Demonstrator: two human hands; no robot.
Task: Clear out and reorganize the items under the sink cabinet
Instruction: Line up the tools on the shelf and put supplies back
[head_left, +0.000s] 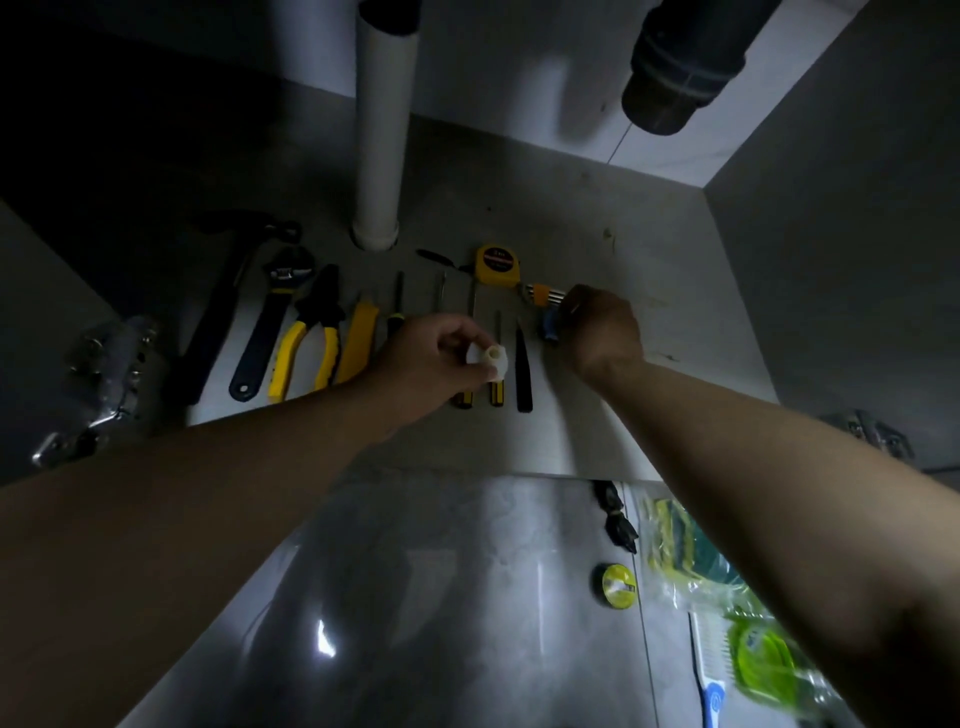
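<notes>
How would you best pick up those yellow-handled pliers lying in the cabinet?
Probably grip the pliers round both yellow handles, reaching from above at the near, front end. They lie flat with handles toward the person and the dark head toward the back; the wrench and yellow knife lie close alongside.

Tools lie in a row along the front edge of the cabinet floor (649, 260): hammer (218, 312), wrench (270, 327), pliers (311, 338), screwdrivers (497, 389). The left grip (431, 358) pinches a white piece (491, 358) above the screwdrivers; the right grip (602, 327) holds a blue thing (550, 327) beside the hex keys (545, 293).
</notes>
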